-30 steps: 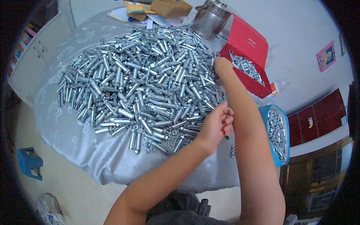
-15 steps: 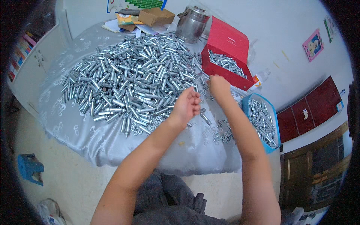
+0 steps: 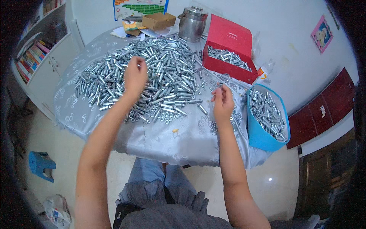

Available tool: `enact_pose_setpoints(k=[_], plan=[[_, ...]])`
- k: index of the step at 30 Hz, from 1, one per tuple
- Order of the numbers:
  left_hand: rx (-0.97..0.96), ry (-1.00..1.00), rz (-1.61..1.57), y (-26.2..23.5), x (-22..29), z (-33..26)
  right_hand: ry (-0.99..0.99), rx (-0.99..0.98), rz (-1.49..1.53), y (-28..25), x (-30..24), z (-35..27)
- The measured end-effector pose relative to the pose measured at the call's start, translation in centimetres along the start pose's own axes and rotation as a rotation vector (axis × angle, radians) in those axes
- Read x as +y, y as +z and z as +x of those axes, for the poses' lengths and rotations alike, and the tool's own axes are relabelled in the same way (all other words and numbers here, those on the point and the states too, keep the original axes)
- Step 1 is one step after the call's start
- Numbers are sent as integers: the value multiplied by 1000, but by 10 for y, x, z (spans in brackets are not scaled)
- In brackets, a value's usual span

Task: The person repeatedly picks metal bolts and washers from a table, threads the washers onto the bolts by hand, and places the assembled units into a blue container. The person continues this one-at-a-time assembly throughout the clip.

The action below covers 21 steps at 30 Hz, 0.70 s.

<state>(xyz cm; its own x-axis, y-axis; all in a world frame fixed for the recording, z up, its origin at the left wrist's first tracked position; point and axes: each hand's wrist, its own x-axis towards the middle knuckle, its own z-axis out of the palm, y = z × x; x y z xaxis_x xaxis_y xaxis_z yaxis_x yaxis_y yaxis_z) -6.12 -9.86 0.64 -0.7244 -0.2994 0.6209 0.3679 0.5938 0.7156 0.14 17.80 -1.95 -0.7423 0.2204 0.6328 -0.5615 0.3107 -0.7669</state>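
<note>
Silvery bolts point(image 3: 171, 68) lie heaped left of the red box point(image 3: 239, 47); left hand point(image 3: 135, 76) curls over them – whether gripping, I cannot tell; right hand point(image 3: 223, 103), before the box, pinches a small metal piece point(image 3: 220, 84) – upright, perhaps keeping its end free.

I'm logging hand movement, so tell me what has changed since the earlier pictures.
The left hand has swung left and forward, over the heap of metal bolts. The right hand has drawn back toward the person from beside the red box; it now seems to pinch a small piece, picked up when I cannot tell. Box, blue bin and steel pot stayed put.
</note>
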Motion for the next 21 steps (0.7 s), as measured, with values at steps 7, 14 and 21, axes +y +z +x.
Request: enact_pose_setpoints(k=[7,14,21], plan=[[-398,-88,546,-4,-42,36,222,-164,283,5,-4,-1],[-330,-136,595,13,-65,47,350,-311,339,-7,-16,7],[-326,-66,784,15,-60,54,425,-386,426,-6,-18,7]])
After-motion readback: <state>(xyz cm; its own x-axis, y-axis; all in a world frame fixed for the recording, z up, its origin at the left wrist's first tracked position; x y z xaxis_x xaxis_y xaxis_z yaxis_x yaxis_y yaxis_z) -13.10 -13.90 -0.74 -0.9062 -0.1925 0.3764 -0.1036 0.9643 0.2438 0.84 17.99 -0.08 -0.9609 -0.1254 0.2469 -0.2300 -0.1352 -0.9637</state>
